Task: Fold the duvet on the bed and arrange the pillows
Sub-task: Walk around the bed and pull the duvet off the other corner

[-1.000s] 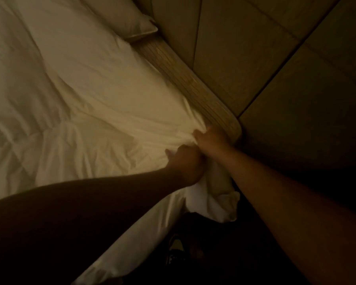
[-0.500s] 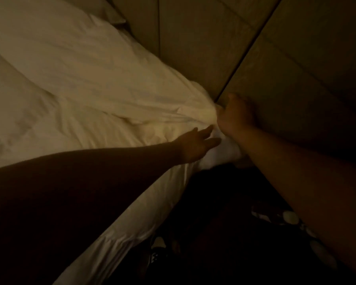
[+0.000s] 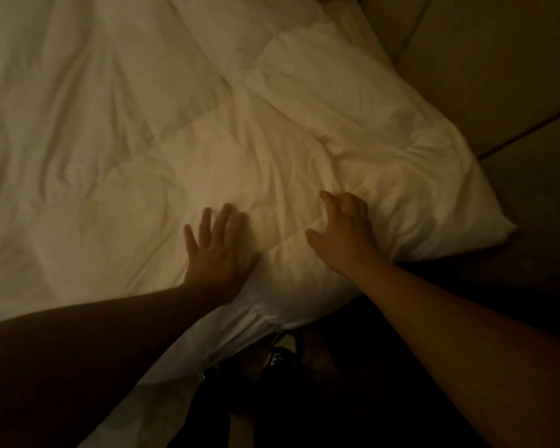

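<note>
Two hands press soft, wrinkled duvet (image 3: 272,156).

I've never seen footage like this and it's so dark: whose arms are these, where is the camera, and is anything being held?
There is no machine here: a person wears a camera on the head, looking forward and down, so the two arms are their own. In front lies a bed covered by a rumpled white duvet. The left hand lies flat on it, fingers straight. The right hand rests on the duvet's puffy corner near the wall panels, fingers bent over the fabric; whether it truly grips is unclear. At the bottom a patterned shoe shows on the dark floor.
</note>
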A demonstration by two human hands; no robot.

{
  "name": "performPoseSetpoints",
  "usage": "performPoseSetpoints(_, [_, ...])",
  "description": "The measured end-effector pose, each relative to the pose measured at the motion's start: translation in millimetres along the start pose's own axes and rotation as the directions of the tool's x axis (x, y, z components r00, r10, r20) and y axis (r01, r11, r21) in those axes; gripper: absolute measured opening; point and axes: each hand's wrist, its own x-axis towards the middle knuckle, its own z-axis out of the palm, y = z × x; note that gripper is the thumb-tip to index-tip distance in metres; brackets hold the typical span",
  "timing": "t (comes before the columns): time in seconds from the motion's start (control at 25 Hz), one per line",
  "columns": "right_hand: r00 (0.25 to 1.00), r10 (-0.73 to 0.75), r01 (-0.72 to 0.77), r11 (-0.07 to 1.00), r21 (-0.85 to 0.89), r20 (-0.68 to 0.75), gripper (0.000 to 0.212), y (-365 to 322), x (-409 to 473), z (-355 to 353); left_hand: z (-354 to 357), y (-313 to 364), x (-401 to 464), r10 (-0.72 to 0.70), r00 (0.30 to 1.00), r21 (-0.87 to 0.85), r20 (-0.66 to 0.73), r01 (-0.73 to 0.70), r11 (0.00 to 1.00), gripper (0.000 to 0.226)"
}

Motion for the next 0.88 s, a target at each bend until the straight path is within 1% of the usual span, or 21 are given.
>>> performPoseSetpoints(0.04, [0.990, -0.136, 0.135, 0.990, -0.039, -0.023, 0.080, -23, 3, 8, -1, -20, -7, -0.123, 0.992, -0.002, 0.010, 0.123, 0.992, 0.090])
performPoseSetpoints(0.08, [0.963, -0.270, 0.266, 0.960, -0.086, -0.026, 0.082, -51, 5, 17, -1, -41, -16, -0.238, 0.971, -0.007, 0.031, 0.238, 0.971, 0.097])
performPoseSetpoints(0.12, [0.926, -0.378, 0.375, 0.918, -0.133, -0.003, 0.083, -75, 7, 27, 0, -61, -25, -0.319, 0.946, -0.007, 0.060, 0.320, 0.948, 0.103])
performPoseSetpoints(0.16, [0.891, -0.451, 0.451, 0.875, -0.175, 0.040, 0.083, -96, 8, 39, 3, -79, -36, -0.363, 0.927, 0.000, 0.090, 0.365, 0.931, 0.106])
performPoseSetpoints(0.2, [0.870, -0.486, 0.493, 0.844, -0.212, 0.087, 0.083, -112, 8, 53, 10, -97, -48, -0.377, 0.920, 0.015, 0.107, 0.378, 0.926, 0.108])
performPoseSetpoints(0.24, [0.866, -0.485, 0.499, 0.831, -0.245, 0.122, 0.084, -119, 8, 68, 17, -111, -61, -0.365, 0.924, 0.039, 0.116, 0.363, 0.931, 0.108])
performPoseSetpoints(0.36, [0.905, -0.391, 0.424, 0.828, -0.367, 0.165, 0.085, -110, 7, 115, 52, -138, -91, -0.256, 0.955, 0.096, 0.148, 0.244, 0.965, 0.101])
performPoseSetpoints(0.44, [0.930, -0.307, 0.367, 0.819, -0.440, 0.204, 0.084, -106, 7, 134, 74, -144, -98, -0.194, 0.967, 0.061, 0.166, 0.186, 0.981, 0.095])
performPoseSetpoints(0.52, [0.954, -0.188, 0.280, 0.838, -0.468, 0.235, 0.084, -126, 2, 142, 83, -153, -104, -0.167, 0.971, -0.009, 0.168, 0.171, 0.985, 0.085])
performPoseSetpoints(0.6, [0.971, -0.095, 0.186, 0.876, -0.444, 0.220, 0.084, -158, -10, 144, 77, -168, -116, -0.124, 0.988, -0.117, 0.092, 0.134, 0.984, 0.072])
performPoseSetpoints(0.64, [0.969, -0.117, 0.199, 0.894, -0.401, 0.219, 0.082, -175, -20, 146, 71, -179, -127, -0.117, 0.993, -0.179, 0.026, 0.120, 0.977, 0.065])
performPoseSetpoints(0.68, [0.956, -0.190, 0.261, 0.901, -0.347, 0.225, 0.080, -194, -34, 151, 66, -193, -143, -0.141, 0.989, -0.226, -0.044, 0.128, 0.966, 0.058])
performPoseSetpoints(0.72, [0.930, -0.288, 0.347, 0.892, -0.291, 0.227, 0.077, -212, -47, 156, 64, -208, -159, -0.197, 0.975, -0.246, -0.103, 0.167, 0.955, 0.051])
performPoseSetpoints(0.76, [0.895, -0.388, 0.437, 0.865, -0.248, 0.222, 0.074, -229, -61, 163, 65, -225, -175, -0.289, 0.950, -0.253, -0.116, 0.253, 0.934, 0.043])
performPoseSetpoints(0.8, [0.848, -0.485, 0.526, 0.820, -0.224, 0.214, 0.073, -247, -75, 173, 66, -244, -191, -0.420, 0.905, -0.265, -0.071, 0.388, 0.883, 0.037])
performPoseSetpoints(0.84, [0.797, -0.564, 0.602, 0.770, -0.213, 0.216, 0.074, -265, -88, 182, 66, -264, -206, -0.563, 0.826, -0.270, 0.011, 0.544, 0.794, 0.033])
performPoseSetpoints(0.88, [0.750, -0.620, 0.661, 0.716, -0.224, 0.233, 0.076, -285, -99, 193, 68, -286, -223, -0.684, 0.722, -0.251, 0.102, 0.684, 0.685, 0.032])
